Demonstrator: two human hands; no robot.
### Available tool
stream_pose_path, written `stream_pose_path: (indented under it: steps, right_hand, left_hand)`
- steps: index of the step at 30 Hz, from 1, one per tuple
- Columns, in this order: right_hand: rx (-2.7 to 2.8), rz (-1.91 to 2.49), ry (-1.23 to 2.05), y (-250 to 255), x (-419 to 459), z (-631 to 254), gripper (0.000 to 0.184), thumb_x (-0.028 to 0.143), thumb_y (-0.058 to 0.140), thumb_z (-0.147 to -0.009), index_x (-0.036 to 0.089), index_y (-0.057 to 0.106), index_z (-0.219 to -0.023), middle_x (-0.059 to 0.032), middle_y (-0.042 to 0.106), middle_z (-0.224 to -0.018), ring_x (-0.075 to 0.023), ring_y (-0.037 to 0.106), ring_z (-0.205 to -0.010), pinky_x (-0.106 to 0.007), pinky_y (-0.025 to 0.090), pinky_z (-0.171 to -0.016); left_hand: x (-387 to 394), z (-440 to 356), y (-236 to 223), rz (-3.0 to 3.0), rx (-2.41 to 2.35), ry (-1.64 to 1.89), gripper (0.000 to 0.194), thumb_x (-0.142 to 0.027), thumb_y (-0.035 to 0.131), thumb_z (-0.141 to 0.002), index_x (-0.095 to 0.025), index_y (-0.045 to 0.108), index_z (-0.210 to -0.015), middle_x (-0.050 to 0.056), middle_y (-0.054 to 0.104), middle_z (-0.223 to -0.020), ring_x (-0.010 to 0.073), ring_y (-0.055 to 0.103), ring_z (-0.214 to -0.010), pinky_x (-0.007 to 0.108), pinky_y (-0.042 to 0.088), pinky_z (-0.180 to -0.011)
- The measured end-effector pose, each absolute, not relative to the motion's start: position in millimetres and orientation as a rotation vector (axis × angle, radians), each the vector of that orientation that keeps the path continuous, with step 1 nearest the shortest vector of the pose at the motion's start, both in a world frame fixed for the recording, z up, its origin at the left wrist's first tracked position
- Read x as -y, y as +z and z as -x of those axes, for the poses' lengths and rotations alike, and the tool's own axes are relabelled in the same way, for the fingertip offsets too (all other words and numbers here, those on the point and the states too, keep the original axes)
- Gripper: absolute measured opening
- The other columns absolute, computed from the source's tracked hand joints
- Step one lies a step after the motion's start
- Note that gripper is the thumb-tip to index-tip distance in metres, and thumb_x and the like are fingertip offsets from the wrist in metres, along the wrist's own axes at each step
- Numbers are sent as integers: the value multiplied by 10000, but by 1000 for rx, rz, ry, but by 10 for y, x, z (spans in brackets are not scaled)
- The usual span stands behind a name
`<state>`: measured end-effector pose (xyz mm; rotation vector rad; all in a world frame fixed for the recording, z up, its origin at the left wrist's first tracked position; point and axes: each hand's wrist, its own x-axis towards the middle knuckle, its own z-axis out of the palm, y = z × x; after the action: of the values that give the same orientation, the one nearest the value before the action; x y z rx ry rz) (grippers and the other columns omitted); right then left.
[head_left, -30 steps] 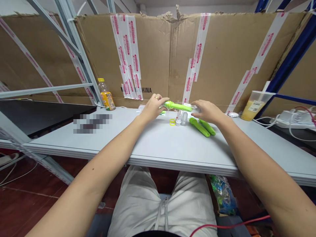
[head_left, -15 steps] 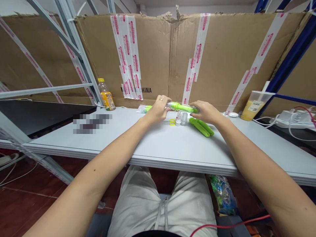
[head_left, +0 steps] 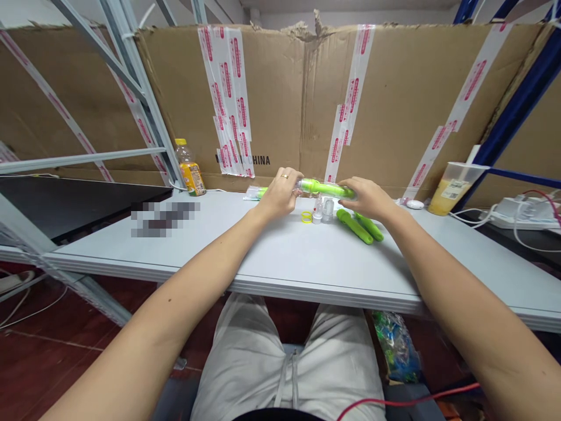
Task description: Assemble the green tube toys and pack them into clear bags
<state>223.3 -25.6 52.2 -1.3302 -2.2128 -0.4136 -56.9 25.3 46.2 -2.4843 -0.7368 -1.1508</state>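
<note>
A green stick-like piece in clear plastic wrapping (head_left: 326,188) lies crosswise between my hands, just above the tabletop. My left hand (head_left: 281,192), wearing a ring, is closed on its clear left end. The fingers of my right hand (head_left: 360,196) curl round its right end. Below it stand two small clear caps (head_left: 327,211) and yellow rings (head_left: 306,217). Two green handle-like pieces (head_left: 355,226) lie on the table near my right hand. Another wrapped green piece (head_left: 255,193) rests behind my left hand.
A juice bottle (head_left: 191,175) stands at the back left, a plastic cup of yellow drink (head_left: 451,188) at the back right. Taped cardboard (head_left: 272,105) walls off the white table (head_left: 280,257). White cables and a power strip (head_left: 526,210) are at the right.
The two green pieces on the table have spread apart, the right one shifting slightly right. Both hands keep hold of the wrapped green piece, almost in place.
</note>
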Motion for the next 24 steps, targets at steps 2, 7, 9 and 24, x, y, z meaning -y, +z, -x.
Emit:
stream_pose_path:
  steps: [2,7,9,24]
  right_hand:
    - [2210,1336,-419,520,252,-2231,438,343,618,-838,192,636,-1249,-120,678,-1177,-288,635,-1031,-402,483,-862]
    - [2212,1312,-370,524,252,-2217,426,345,609,-845,198,644,-1243,-109,688,-1152,-279,635,-1016,-401,479,-880]
    - [2211,1305,-347,527,253,-2210,413,342,597,-855,193,651,-1235,-109,691,-1144,-276,637,-1004,-402,478,-882]
    - [2226,1249,-295,521,305,-2107,349,338,599,-861,191,662,-1171,-104,700,-1145,-276,644,-1012,-401,476,-906]
  left_hand:
    - [-249,571,466,2468,745,-1139,319,-85,520,-842,-177,485,-1145,113,551,-1116,278,496,-1061,457,459,-921]
    - [-220,570,483,2484,740,-1173,302,-115,530,-858,-180,489,-1150,106,556,-1116,272,498,-1070,455,458,-938]
    - [-200,565,488,2496,732,-1195,301,-143,549,-863,-175,487,-1155,108,556,-1110,274,498,-1062,469,456,-943]
    - [-198,519,496,2366,824,-1236,359,-231,729,-777,-167,529,-1069,105,529,-1073,288,489,-1051,469,456,-933]
